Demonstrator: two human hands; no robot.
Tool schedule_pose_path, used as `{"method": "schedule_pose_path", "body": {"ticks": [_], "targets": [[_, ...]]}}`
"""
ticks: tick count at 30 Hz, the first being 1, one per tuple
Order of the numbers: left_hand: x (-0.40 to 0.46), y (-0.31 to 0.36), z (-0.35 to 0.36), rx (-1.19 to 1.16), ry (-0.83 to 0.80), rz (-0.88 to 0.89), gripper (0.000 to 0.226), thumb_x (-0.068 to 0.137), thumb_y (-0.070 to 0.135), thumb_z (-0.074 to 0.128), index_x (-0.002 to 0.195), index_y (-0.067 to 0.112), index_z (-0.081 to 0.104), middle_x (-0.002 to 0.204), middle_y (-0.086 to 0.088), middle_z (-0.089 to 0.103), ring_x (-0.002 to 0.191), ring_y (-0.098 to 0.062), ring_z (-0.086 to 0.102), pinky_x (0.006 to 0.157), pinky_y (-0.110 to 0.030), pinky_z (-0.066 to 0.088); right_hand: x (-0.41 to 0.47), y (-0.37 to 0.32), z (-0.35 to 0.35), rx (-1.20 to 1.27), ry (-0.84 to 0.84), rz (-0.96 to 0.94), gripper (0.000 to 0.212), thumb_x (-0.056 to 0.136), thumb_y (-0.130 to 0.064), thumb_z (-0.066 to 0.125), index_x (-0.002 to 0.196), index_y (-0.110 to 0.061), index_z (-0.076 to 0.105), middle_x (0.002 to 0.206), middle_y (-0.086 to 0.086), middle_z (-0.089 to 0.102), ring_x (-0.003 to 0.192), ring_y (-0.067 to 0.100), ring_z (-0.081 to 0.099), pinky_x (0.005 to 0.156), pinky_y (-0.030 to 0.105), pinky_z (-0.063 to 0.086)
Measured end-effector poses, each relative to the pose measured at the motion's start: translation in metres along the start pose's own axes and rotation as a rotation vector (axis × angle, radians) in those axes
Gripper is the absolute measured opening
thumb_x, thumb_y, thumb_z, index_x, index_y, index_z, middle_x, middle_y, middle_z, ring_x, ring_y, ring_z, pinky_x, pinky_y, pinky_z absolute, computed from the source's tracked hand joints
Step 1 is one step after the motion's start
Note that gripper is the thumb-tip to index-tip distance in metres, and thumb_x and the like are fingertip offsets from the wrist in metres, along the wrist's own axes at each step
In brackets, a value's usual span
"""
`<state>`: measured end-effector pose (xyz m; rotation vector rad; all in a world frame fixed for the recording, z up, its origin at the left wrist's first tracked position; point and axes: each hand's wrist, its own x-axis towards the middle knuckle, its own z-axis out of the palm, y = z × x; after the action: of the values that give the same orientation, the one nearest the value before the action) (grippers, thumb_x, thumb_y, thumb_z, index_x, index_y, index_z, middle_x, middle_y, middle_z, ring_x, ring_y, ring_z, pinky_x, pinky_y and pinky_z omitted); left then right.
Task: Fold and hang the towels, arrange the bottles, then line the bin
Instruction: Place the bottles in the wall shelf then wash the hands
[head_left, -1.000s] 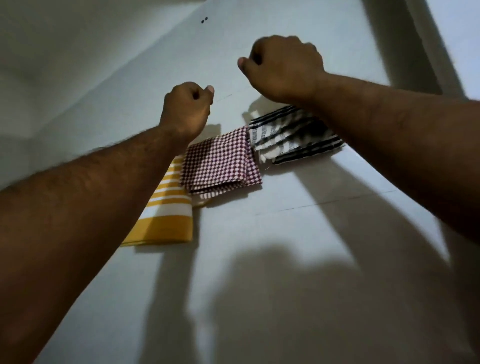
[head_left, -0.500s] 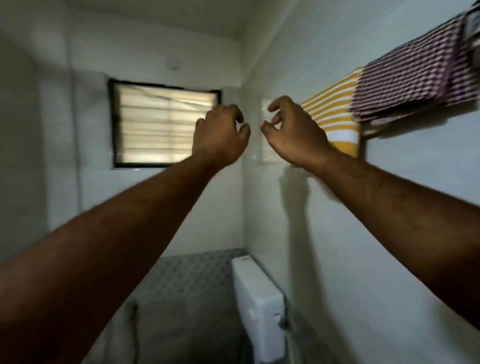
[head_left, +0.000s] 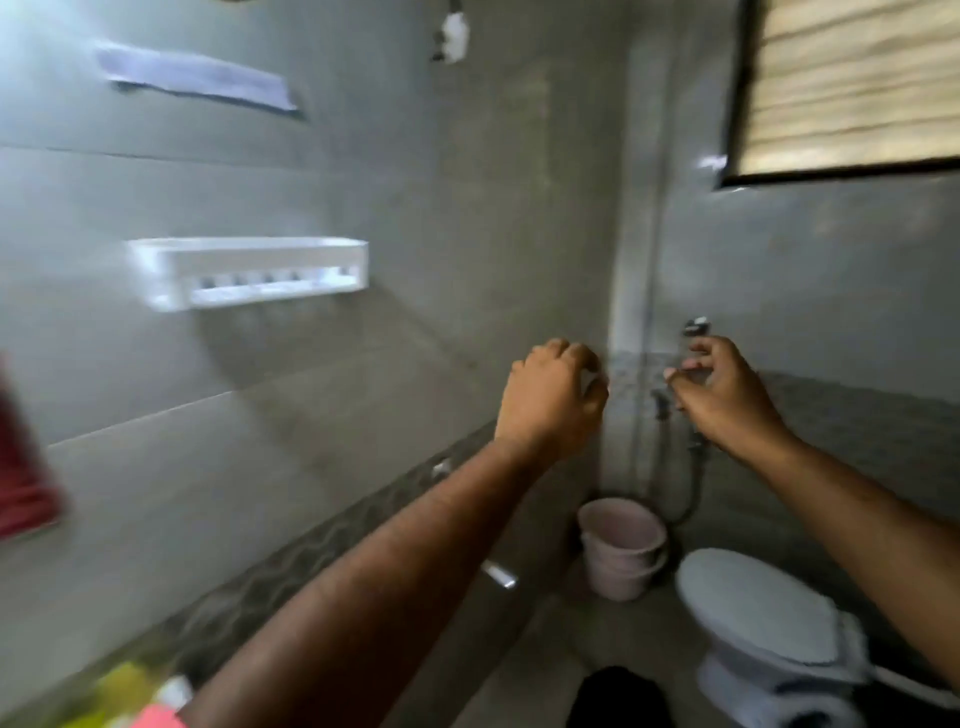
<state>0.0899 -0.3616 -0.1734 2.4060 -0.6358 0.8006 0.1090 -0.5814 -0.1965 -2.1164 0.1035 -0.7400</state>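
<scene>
Both hands are raised in mid-air in front of a grey tiled corner and hold nothing. My left hand (head_left: 550, 395) shows its back, with the fingers loosely curled. My right hand (head_left: 722, 395) is also loosely curled, thumb and forefinger close together. A white wall shelf (head_left: 244, 270) hangs on the left wall and looks bare. A pink bucket (head_left: 621, 545) stands on the floor in the corner below the hands. Blurred yellow and pink items (head_left: 130, 691) show at the bottom left. The hung towels are out of view.
A white toilet (head_left: 763, 623) with its lid down stands at the lower right. A spray hose (head_left: 693, 493) hangs on the wall behind my right hand. A window with a blind (head_left: 852, 83) is at the upper right. A red cloth (head_left: 26, 467) hangs at the left edge.
The view has swung left from the hung towels to the opposite wall and corner. Both hands have let go of the rail, loosened from fists and dropped lower.
</scene>
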Motion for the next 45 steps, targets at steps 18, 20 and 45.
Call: {"method": "schedule_pose_path", "body": {"ticks": [18, 20, 45], "targets": [[-0.42, -0.246, -0.216, 0.12, 0.332, -1.154, 0.046, 0.087, 0.064, 0.045, 0.078, 0.021, 0.06, 0.068, 0.001, 0.071, 0.068, -0.022, 0.071, 0.066, -0.041, 0.057, -0.361, -0.203, 0.375, 0.438, -0.978, -0.326, 0.021, 0.093, -0.012, 0.067, 0.105, -0.029, 0.067, 0.089, -0.003, 0.072, 0.078, 0.022, 0.068, 0.079, 0.046, 0.06], [-0.454, -0.251, -0.227, 0.182, 0.429, -1.291, 0.049, 0.091, 0.068, 0.041, 0.078, 0.024, 0.059, 0.068, 0.001, 0.07, 0.07, -0.022, 0.07, 0.064, -0.036, 0.054, -0.391, -0.221, 0.391, 0.412, -1.003, -0.414, 0.022, 0.09, -0.02, 0.065, 0.109, -0.031, 0.066, 0.1, -0.004, 0.072, 0.089, 0.02, 0.069, 0.084, 0.045, 0.058], [-0.588, -0.415, -0.252, 0.795, -0.054, -1.279, 0.056, 0.082, 0.032, 0.069, 0.137, 0.026, 0.059, 0.144, -0.002, 0.059, 0.133, -0.031, 0.05, 0.109, -0.045, 0.042, -0.541, -0.326, 0.586, -0.308, -0.904, -1.191, 0.049, 0.064, -0.044, 0.08, 0.101, -0.02, 0.057, 0.09, 0.002, 0.063, 0.066, 0.029, 0.07, 0.052, 0.033, 0.032]]}}
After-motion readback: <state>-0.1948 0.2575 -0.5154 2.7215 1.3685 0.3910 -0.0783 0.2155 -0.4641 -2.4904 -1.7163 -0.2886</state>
